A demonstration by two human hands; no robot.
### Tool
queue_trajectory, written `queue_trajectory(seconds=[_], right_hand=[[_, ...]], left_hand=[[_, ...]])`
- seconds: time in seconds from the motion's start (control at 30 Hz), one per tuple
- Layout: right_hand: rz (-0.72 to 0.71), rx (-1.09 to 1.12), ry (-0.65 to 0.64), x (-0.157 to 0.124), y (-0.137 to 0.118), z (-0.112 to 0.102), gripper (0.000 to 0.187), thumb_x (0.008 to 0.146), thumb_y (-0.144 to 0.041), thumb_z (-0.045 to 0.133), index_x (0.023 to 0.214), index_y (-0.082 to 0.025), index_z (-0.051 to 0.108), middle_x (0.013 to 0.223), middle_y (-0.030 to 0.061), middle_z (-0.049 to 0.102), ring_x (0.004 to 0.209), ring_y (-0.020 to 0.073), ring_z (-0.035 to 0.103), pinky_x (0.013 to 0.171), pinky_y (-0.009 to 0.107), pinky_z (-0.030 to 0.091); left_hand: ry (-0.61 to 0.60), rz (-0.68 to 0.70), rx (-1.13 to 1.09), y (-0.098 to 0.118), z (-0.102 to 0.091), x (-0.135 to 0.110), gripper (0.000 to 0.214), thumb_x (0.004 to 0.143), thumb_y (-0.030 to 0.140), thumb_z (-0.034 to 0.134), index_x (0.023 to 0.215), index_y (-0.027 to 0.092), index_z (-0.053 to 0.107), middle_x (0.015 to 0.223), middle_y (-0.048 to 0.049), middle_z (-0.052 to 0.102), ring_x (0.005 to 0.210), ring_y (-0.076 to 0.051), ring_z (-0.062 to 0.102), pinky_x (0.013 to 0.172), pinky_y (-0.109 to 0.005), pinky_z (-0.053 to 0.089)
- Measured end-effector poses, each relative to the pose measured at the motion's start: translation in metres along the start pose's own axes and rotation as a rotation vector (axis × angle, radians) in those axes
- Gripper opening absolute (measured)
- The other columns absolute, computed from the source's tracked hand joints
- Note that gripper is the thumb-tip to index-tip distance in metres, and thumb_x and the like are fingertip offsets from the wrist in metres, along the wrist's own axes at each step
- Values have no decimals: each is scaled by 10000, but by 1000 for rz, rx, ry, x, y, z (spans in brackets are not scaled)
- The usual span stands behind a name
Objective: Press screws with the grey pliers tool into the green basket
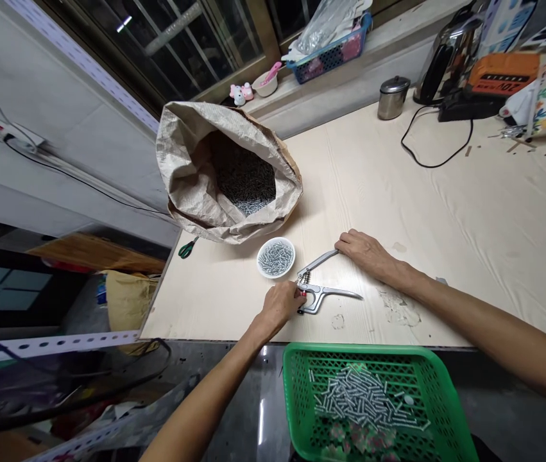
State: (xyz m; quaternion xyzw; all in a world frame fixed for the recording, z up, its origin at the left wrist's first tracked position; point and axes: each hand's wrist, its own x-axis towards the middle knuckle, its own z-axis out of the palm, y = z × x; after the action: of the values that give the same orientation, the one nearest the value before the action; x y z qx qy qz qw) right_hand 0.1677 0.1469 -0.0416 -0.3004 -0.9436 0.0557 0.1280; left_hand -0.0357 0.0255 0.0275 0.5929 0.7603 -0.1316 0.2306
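Silver spring-loaded pliers (321, 295) lie low over the wooden table, their two handles spread apart and a coil spring between them near the head. My left hand (280, 305) is closed at the head end, by a small red part; whatever its fingers pinch there is hidden. With fingers bent, my right hand (362, 253) grips the tip of the upper handle. A white bowl (276, 276) full of small silver metal pieces stands just beyond my left hand. Below the table edge, a green plastic basket (296, 410) contains many silver screw-like pieces (359, 394).
A large woven sack (181, 173), open at the top, holds a mass of small metal parts. Green-handled scissors (186, 249) lie at the table's left edge. At the back right are a lidded metal canister (392, 99), a kettle (450, 54) and a black cord (429, 167).
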Motion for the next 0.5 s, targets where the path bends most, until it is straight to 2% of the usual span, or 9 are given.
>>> queue_trajectory(seconds=[0.1,0.17,0.23,0.27,0.37,0.43,0.5], right_hand=[[-2,-17,9,0,-2,2,224,892,-11,406,849,-184,542,862,47,567,799,179,458,648,286,316],[-5,-18,24,0,-2,4,227,887,-9,410,837,-190,537,853,47,565,792,181,455,635,287,311],[-6,-14,35,0,-2,5,230,882,-5,412,831,-193,533,849,46,562,787,181,452,630,287,309],[-6,-13,37,0,-2,5,229,881,-4,414,830,-194,531,849,46,561,786,180,453,631,287,309],[-2,-7,28,0,-2,4,221,876,-3,423,829,-191,529,840,44,558,783,180,459,631,287,311],[0,3,25,0,-3,4,220,869,1,430,824,-192,527,831,43,558,776,180,460,628,286,310],[4,11,37,0,-3,4,221,863,3,436,821,-195,525,825,42,558,773,182,460,632,284,309]], left_hand=[[102,-24,0,-7,-10,-7,165,808,230,548,701,176,662,728,-77,689,710,-214,631,588,-271,340],[195,-13,-37,-5,-13,-23,174,821,220,537,705,173,656,711,-69,683,684,-200,625,592,-269,349],[228,65,-98,1,-12,-47,167,830,217,536,725,175,659,712,-60,680,665,-183,621,599,-265,368],[212,134,-124,5,-9,-59,157,831,220,542,740,179,664,724,-58,682,665,-178,622,602,-263,380],[13,341,-132,11,-2,-83,131,834,243,574,777,209,687,762,-45,694,675,-176,635,590,-262,394],[49,311,-73,7,-4,-78,141,862,264,558,849,224,693,814,-44,697,714,-183,642,596,-263,394],[231,141,33,-5,-13,-57,216,910,240,473,876,220,686,877,-56,684,744,-180,636,602,-262,388]])
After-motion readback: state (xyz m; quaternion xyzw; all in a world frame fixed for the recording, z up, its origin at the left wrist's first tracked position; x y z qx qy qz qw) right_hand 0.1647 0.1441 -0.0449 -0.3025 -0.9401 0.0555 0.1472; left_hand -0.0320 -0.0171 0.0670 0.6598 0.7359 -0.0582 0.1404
